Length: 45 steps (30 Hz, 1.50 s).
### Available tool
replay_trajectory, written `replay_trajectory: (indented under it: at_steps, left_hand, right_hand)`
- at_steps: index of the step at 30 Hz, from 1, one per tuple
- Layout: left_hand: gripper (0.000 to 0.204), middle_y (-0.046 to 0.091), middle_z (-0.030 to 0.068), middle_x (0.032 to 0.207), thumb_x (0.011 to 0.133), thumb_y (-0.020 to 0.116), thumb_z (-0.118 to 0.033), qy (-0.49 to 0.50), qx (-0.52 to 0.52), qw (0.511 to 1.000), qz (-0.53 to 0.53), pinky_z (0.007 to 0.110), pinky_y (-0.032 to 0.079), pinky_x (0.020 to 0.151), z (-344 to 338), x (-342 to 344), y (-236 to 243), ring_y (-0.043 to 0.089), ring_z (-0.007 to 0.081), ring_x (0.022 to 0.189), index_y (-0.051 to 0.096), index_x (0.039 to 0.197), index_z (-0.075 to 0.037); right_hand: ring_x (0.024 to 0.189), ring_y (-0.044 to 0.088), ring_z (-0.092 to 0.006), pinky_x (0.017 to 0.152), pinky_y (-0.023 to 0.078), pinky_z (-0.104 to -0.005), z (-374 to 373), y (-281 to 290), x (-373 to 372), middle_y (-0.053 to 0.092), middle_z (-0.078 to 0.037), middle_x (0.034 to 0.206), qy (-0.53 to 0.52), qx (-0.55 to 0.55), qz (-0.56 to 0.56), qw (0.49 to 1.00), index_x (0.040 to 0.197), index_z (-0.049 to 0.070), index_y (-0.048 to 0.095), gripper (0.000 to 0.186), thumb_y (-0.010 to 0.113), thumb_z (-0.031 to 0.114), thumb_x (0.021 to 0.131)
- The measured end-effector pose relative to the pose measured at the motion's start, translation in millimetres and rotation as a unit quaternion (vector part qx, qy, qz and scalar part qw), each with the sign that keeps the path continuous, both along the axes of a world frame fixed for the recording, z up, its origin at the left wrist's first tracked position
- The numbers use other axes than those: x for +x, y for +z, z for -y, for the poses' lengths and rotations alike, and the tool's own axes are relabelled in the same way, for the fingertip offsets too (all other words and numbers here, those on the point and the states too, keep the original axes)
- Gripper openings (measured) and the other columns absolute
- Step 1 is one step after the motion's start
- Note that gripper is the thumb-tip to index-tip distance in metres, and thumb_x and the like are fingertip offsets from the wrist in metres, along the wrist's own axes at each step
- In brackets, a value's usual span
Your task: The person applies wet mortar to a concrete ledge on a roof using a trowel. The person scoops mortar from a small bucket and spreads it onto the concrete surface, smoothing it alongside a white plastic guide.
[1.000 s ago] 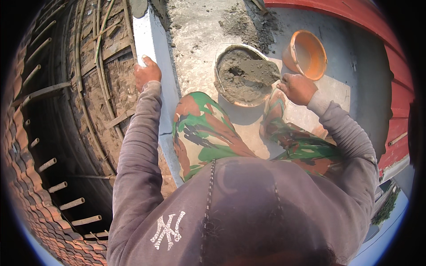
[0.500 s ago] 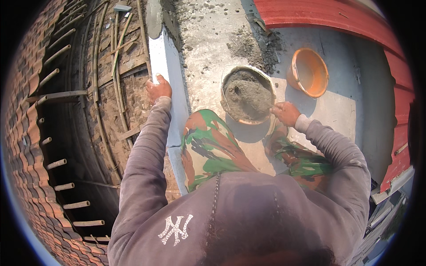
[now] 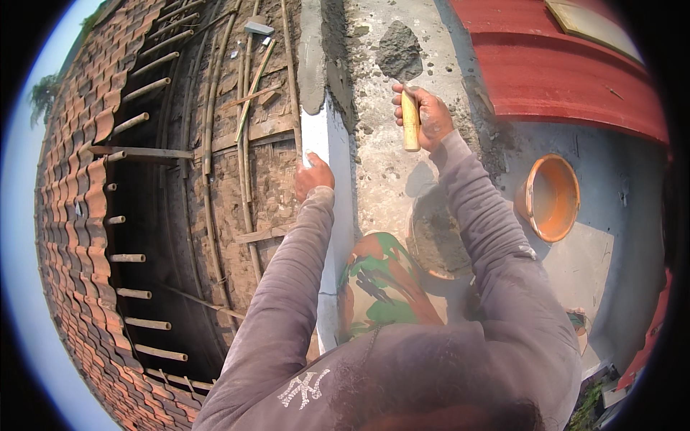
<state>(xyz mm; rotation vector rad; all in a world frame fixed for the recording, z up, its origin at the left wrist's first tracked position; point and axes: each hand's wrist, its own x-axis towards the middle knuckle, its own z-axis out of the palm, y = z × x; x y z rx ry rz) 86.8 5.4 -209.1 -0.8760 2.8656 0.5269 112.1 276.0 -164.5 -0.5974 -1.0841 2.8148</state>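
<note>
My right hand (image 3: 425,118) is closed around the wooden handle of a trowel (image 3: 410,126), raised over the concrete floor. A heap of wet grey mortar (image 3: 399,52) covers the trowel's blade. With my left hand (image 3: 314,177) I grip the left edge of a low white block wall (image 3: 339,154), thumb on top and the other fingers partly hidden. Grey mortar (image 3: 312,68) coats the top of the wall's far stretch. Below my right forearm stands a bucket of mortar (image 3: 437,237), partly hidden by the sleeve.
An orange bucket (image 3: 532,205) stands at the right. Red metal sheeting (image 3: 546,79) lies at the far right. Left of the wall are bamboo poles (image 3: 208,144), a float-like tool (image 3: 259,28) and a tiled roof edge (image 3: 79,208) with a dark gap. Mortar crumbs litter the concrete floor (image 3: 381,161).
My right hand has gone from the mortar bucket's rim forward and up, now showing the loaded trowel. My left hand stays on the wall. The view has shifted, so things appear lower and further right.
</note>
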Motion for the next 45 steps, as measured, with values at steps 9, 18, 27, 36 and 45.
replay_trajectory:
  at_steps: [9, 18, 27, 36, 45]
  left_hand:
    - [0.066, 0.072, 0.0242, 0.125, 0.105, 0.043, -0.056, -0.017, -0.009, 1.0, 0.01, 0.049, 0.051, 0.104, -12, -3, 5, 0.067, 0.0424, 0.119, 0.069, 0.13, -0.001]
    - [0.064, 0.07, 0.0243, 0.127, 0.105, 0.044, -0.055, -0.007, -0.052, 0.998, -0.021, 0.049, 0.05, 0.103, 2, -5, -15, 0.066, 0.042, 0.118, 0.07, 0.128, 0.0]
    - [0.058, 0.072, 0.0238, 0.118, 0.106, 0.046, -0.051, -0.027, -0.016, 0.999, -0.027, 0.049, 0.052, 0.099, -5, -11, -5, 0.068, 0.0431, 0.112, 0.071, 0.119, 0.0]
    - [0.057, 0.072, 0.0247, 0.117, 0.106, 0.048, -0.049, -0.033, -0.043, 0.998, -0.039, 0.051, 0.053, 0.096, 3, -2, -9, 0.069, 0.0436, 0.108, 0.071, 0.117, 0.001]
    - [0.068, 0.071, 0.0268, 0.123, 0.105, 0.039, -0.058, -0.013, -0.028, 0.999, -0.027, 0.052, 0.051, 0.102, 6, -1, -10, 0.066, 0.0455, 0.117, 0.071, 0.126, -0.001]
  right_hand:
    - [0.112, 0.07, -0.0412, 0.097, 0.055, -0.0427, 79, -93, -196, 0.074, -0.027, 0.107, -0.171, 0.397, 0.254, 0.865, 0.125, -0.006, 0.069, 0.04, 0.069, 0.022, 0.096]
    - [0.067, 0.061, -0.022, 0.064, 0.052, -0.0423, 70, -162, -134, 0.061, -0.007, 0.076, 0.007, -0.027, 0.226, 0.974, 0.106, 0.003, 0.068, 0.039, 0.058, 0.04, 0.102]
    - [0.047, 0.044, -0.0113, 0.045, 0.04, -0.0282, 30, -212, -219, 0.044, 0.006, 0.058, 0.244, -0.264, 0.183, 0.915, 0.08, 0.018, 0.053, 0.04, 0.057, 0.049, 0.105]
    - [0.05, 0.044, -0.0088, 0.045, 0.044, -0.0284, 42, -121, -194, 0.045, 0.005, 0.064, 0.248, -0.009, 0.167, 0.954, 0.085, 0.017, 0.053, 0.041, 0.057, 0.053, 0.104]
    - [0.053, 0.051, -0.0156, 0.05, 0.048, -0.0371, 75, -118, -126, 0.051, -0.001, 0.069, 0.239, 0.097, 0.173, 0.951, 0.087, 0.01, 0.057, 0.046, 0.056, 0.054, 0.101]
